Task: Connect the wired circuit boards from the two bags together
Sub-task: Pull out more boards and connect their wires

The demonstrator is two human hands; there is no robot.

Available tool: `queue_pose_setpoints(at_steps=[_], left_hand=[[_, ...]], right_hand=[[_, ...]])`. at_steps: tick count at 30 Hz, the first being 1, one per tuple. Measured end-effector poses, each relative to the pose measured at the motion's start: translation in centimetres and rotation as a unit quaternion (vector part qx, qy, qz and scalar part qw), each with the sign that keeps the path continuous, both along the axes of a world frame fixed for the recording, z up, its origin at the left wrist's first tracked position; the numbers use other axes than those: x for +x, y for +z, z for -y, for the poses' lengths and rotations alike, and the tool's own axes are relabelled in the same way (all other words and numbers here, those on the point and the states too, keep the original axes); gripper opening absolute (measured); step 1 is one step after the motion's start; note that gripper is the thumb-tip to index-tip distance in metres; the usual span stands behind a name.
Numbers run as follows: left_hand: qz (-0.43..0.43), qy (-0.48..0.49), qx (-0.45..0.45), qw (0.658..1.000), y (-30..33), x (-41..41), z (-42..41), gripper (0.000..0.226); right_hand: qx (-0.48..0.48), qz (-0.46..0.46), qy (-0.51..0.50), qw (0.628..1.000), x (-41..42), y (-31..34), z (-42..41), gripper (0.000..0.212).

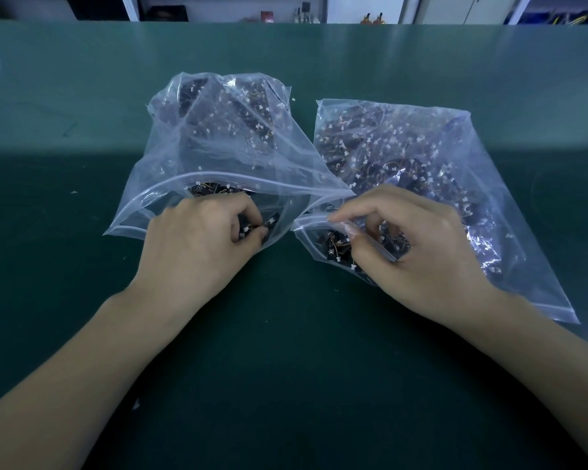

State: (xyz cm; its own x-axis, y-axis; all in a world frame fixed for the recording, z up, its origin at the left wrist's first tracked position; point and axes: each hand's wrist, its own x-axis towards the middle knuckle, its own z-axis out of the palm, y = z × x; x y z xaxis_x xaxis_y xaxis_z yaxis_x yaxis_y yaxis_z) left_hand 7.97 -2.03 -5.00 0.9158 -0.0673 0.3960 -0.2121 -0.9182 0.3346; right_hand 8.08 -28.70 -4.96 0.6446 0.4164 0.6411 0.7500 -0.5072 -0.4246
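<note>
No legible text, label or number on either bag (218, 137), boards or background shelves

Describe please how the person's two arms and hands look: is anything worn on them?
Both forearms are bare as far as the picture shows, with no sleeve in view. The left hand and the right hand wear no gloves. No ring, watch, wrist strap or bracelet is visible on either one. The fingernails look short and plain, without polish. No marks or tattoos can be seen.
</note>
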Motion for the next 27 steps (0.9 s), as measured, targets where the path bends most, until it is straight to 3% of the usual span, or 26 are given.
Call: queue_pose_setpoints(at_steps=[7, 10, 13, 18, 27], left_hand=[[0.070, -0.031, -0.023, 0.997, 0.3, 0.0, -0.2, 0.011], [0.131, -0.094, -0.073, 0.984, 0.4, -0.2, 0.2, 0.008], [0.176, -0.174, -0.094, 0.964, 0.5, -1.0, 1.2, 0.007], [0.154, -0.261, -0.083, 0.949, 0.1, -1.8, 2.4, 0.012], [0.149, -0.234, -0.102, 0.955, -0.2, -1.7, 2.6, 0.012]], right_hand=[[-0.010, -0.007, 0.010, 1.000, -0.2, 0.5, -0.1, 0.026], [-0.017, -0.003, 0.008, 1.000, -0.3, 0.6, -0.2, 0.041], [0.001, -0.010, 0.003, 1.000, -0.1, 0.6, 0.0, 0.036], [0.003, 0.031, 0.038, 0.999, 0.0, 0.6, -0.1, 0.013], [0.001, 0.021, 0.025, 0.999, 0.3, 0.1, -0.1, 0.011]])
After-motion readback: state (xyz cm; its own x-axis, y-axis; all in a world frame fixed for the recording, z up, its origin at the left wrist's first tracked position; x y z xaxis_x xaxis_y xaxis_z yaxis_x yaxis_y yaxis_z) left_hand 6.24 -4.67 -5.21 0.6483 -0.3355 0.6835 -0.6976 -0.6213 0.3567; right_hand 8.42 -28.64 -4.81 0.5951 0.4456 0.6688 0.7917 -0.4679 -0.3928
